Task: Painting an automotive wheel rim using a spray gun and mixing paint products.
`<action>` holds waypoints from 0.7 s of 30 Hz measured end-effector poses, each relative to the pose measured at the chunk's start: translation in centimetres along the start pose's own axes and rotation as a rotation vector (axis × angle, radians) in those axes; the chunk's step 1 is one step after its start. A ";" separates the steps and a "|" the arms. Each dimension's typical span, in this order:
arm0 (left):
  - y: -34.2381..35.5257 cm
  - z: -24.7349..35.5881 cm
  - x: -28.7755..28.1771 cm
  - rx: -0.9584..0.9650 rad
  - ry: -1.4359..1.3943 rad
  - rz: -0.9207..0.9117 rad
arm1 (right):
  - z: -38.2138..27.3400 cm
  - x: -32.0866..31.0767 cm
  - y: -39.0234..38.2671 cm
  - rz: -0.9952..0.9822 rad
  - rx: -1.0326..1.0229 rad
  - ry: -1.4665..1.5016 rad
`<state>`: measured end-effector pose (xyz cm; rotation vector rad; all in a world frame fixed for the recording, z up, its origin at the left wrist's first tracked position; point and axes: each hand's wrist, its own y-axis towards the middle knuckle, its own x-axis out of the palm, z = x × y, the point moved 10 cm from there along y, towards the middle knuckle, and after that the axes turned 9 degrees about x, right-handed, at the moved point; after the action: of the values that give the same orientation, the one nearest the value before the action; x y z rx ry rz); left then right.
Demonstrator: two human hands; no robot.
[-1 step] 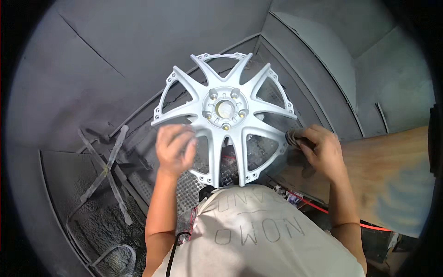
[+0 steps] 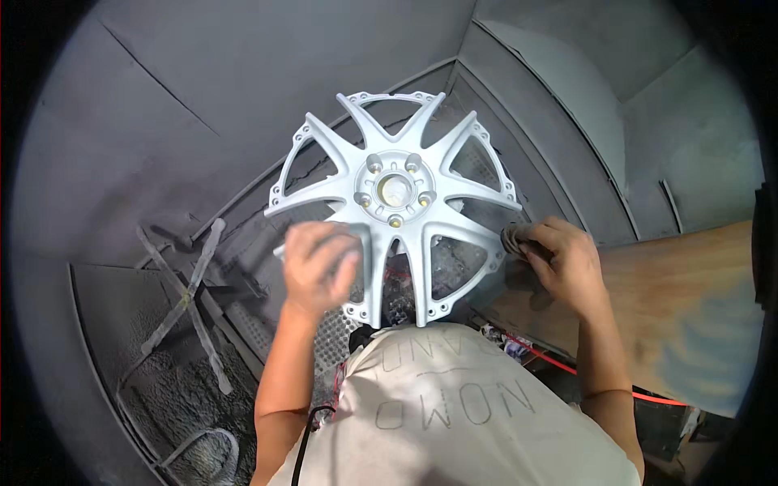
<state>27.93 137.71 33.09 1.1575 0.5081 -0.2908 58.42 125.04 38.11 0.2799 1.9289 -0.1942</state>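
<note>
A silver spoked wheel face [image 2: 369, 257] with a round centre hole and bolt holes around it stands in front of me. My left hand [image 2: 320, 263], smeared by motion, is over its lower-left spoke. The fingers look curled, but whether anything is in them I cannot make out. At the lower-right edge of the wheel face, my right hand [image 2: 561, 255] is closed on a crumpled grey-brown rag-like piece [image 2: 513, 237]. That piece sits against the tip of a spoke, and my fingers hide part of it.
Grey panels [image 2: 162, 89] enclose the space. Crossed, coated bars [image 2: 188, 300] stand at the left, above a dark, rough surface [image 2: 162, 405]. A wooden board [image 2: 681, 300] lies to the right, with a red hose [image 2: 660, 398] beneath it. Perforated metal [image 2: 328, 332] shows under the wheel face.
My left hand has shifted slightly to the right across the lower-left spoke. The wheel face has moved very slightly. My right hand stays at the edge with the rag-like piece.
</note>
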 end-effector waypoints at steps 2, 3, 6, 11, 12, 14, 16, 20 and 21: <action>-0.7 2.3 3.3 -0.112 -0.039 -0.269 | -1.3 -0.4 0.5 0.052 -0.055 0.018; -1.5 3.0 4.6 -0.157 0.004 -0.398 | -1.9 0.1 0.6 0.037 -0.067 0.014; -3.0 3.3 7.5 -0.285 0.051 -0.606 | -3.0 1.2 0.7 0.022 -0.095 0.045; -3.1 2.9 8.1 -0.272 0.140 -0.610 | -3.3 2.3 0.0 0.023 -0.115 0.114; -3.2 3.0 8.2 -0.268 0.145 -0.626 | -3.3 2.5 0.0 0.024 -0.121 0.118; -3.0 3.1 8.0 -0.258 0.149 -0.612 | -3.3 2.7 0.1 0.017 -0.121 0.132; -2.8 3.5 8.0 -0.231 0.138 -0.609 | -3.3 3.0 0.4 0.010 -0.123 0.143; -3.1 3.8 7.7 -0.229 0.119 -0.619 | -2.8 3.8 0.6 -0.003 -0.106 0.172; -3.2 4.0 7.3 -0.222 0.090 -0.592 | -2.7 4.1 0.4 -0.022 -0.118 0.170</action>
<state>33.60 133.05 27.96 0.7864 0.9379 -0.6753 54.68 126.62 35.31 0.2016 2.1039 -0.0720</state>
